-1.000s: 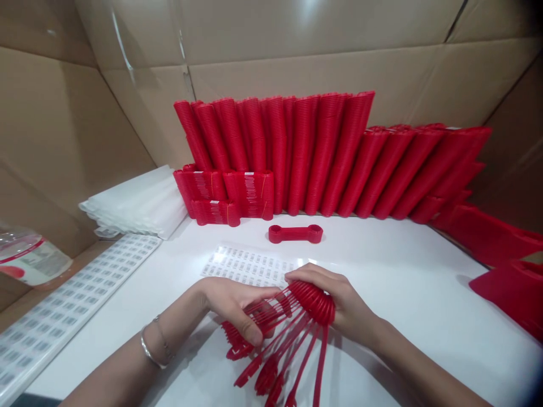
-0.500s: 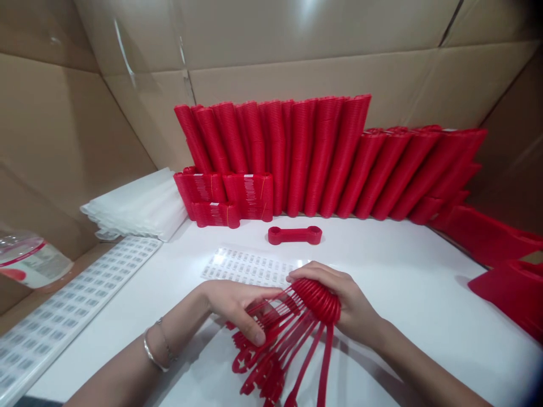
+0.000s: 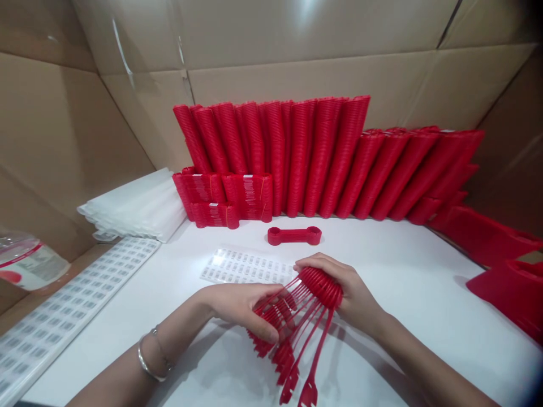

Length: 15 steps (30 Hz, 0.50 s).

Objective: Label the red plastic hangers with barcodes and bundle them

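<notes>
I see both hands at the near edge of the white worktop (image 3: 403,271), around its middle, sharing one bundle of red plastic strips (image 3: 303,322). The right hand (image 3: 350,291) is closed around the bundle's round ends, which are gathered tight under its fingers, knuckles up. From that grip the strips fan out toward me, and their notched tips hang just above the worktop's near edge. The left hand (image 3: 241,305) is curled over the left side of the fan, fingers on top and thumb pressing the strips from the near side. It wears a thin bracelet (image 3: 148,362) at the wrist.

Just beyond the hands a small label sheet (image 3: 244,265) lies flat, and farther back a single red piece (image 3: 294,235) with a round hole at each end lies alone. Along the far edge, tall red stacks (image 3: 305,158) lean against the cardboard wall (image 3: 297,68), with shorter banded packs (image 3: 224,195) in front of them on the left. A pile of clear bags (image 3: 136,206) sits in the far left corner. A long label strip (image 3: 72,299) runs along the left edge, and beside it, off the worktop, is a clear plastic container (image 3: 25,263). Flat red parts (image 3: 500,265) lie along the right edge.
</notes>
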{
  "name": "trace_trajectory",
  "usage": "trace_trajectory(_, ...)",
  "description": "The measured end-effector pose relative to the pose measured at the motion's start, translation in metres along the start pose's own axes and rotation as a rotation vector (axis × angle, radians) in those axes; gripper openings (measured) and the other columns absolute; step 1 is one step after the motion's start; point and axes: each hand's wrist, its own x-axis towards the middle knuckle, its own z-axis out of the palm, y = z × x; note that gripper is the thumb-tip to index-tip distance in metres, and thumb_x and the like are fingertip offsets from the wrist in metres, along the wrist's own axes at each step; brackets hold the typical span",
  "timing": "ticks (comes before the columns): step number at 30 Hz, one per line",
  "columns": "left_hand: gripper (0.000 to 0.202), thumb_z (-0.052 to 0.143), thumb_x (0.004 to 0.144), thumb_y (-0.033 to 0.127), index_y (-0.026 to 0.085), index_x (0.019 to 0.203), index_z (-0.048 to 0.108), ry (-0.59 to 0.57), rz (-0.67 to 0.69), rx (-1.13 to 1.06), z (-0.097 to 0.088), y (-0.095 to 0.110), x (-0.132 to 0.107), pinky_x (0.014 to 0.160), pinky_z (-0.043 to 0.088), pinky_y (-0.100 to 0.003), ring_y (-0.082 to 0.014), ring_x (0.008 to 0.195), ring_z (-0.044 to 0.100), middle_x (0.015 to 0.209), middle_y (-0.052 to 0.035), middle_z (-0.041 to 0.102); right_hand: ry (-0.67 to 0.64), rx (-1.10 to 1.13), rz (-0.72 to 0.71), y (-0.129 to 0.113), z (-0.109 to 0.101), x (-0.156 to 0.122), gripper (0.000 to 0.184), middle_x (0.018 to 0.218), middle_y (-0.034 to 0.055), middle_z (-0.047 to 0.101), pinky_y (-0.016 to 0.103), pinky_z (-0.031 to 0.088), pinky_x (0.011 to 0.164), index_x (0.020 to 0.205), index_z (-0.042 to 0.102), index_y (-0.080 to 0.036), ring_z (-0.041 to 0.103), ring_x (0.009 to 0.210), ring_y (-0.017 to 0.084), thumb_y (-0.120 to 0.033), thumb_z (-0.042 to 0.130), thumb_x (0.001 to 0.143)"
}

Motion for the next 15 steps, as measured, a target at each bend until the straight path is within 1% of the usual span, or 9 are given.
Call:
trace_trajectory(3, 0.039, 0.063, 0.072, 0.026, 0.017, 0.106, 0.047, 0.038, -0.012, 0.029, 0.001, 0.000, 0.001, 0.059, 0.045, -0.024, -0.0113, 0.069, 0.053, 0.086, -0.0023, 0.055, 0.009, -0.002, 0.010, 0.004, 0.000, 0.000, 0.029, 0.097, 0.0060, 0.060, 0.033, 0.048, 0.075, 0.106, 0.055, -0.023, 0.058, 0.088, 0.018, -0.011, 0.048, 0.080)
trace_trajectory(5, 0.037, 0.063, 0.072, 0.024, 0.017, 0.105, 0.047, 0.072, -0.016, 0.084, 0.003, 0.002, 0.002, 0.057, 0.044, -0.023, -0.0107, 0.066, 0.052, 0.081, -0.0007, 0.054, 0.009, -0.003, 0.022, 0.006, 0.000, -0.001, 0.030, 0.097, 0.0058, 0.060, 0.033, 0.047, 0.076, 0.106, 0.055, -0.023, 0.058, 0.088, 0.018, -0.010, 0.048, 0.080)
trace_trajectory(7, 0.045, 0.068, 0.067, 0.023, 0.018, 0.107, 0.048, 0.114, 0.008, 0.122, 0.006, 0.003, 0.004, 0.061, 0.044, -0.024, -0.0118, 0.070, 0.051, 0.083, -0.0009, 0.054, 0.014, -0.010, 0.029, 0.008, 0.000, -0.001, 0.031, 0.097, 0.0053, 0.060, 0.032, 0.047, 0.076, 0.106, 0.054, -0.023, 0.058, 0.088, 0.018, -0.009, 0.049, 0.079)
trace_trajectory(10, 0.063, 0.075, 0.058, 0.024, 0.019, 0.113, 0.046, 0.194, 0.041, 0.165, 0.011, 0.004, 0.007, 0.070, 0.045, -0.028, -0.0159, 0.082, 0.051, 0.093, -0.0033, 0.054, 0.010, -0.032, 0.026, 0.013, 0.001, -0.002, 0.031, 0.099, 0.0050, 0.059, 0.032, 0.047, 0.077, 0.106, 0.054, -0.024, 0.057, 0.089, 0.018, -0.010, 0.050, 0.078)
trace_trajectory(11, 0.069, 0.075, 0.057, 0.024, 0.020, 0.117, 0.043, 0.221, 0.046, 0.185, 0.013, 0.004, 0.007, 0.074, 0.044, -0.030, -0.0174, 0.086, 0.051, 0.097, -0.0042, 0.055, 0.006, -0.042, 0.020, 0.015, 0.001, -0.002, 0.031, 0.100, 0.0052, 0.059, 0.032, 0.047, 0.077, 0.107, 0.054, -0.024, 0.057, 0.090, 0.018, -0.010, 0.049, 0.079)
trace_trajectory(13, 0.083, 0.074, 0.059, 0.025, 0.022, 0.129, 0.030, 0.253, 0.056, 0.229, 0.015, 0.005, 0.007, 0.080, 0.043, -0.034, -0.0200, 0.093, 0.051, 0.102, -0.0057, 0.054, -0.005, -0.065, 0.010, 0.019, 0.001, -0.003, 0.032, 0.103, 0.0058, 0.058, 0.033, 0.047, 0.078, 0.108, 0.052, -0.025, 0.056, 0.093, 0.019, -0.010, 0.048, 0.080)
trace_trajectory(15, 0.089, 0.070, 0.063, 0.025, 0.024, 0.136, 0.018, 0.266, 0.086, 0.284, 0.018, 0.008, 0.006, 0.088, 0.040, -0.037, -0.0220, 0.102, 0.048, 0.113, -0.0075, 0.051, -0.026, -0.090, 0.018, 0.024, 0.000, -0.004, 0.034, 0.105, 0.0061, 0.057, 0.034, 0.047, 0.079, 0.110, 0.051, -0.025, 0.055, 0.094, 0.019, -0.010, 0.046, 0.081)
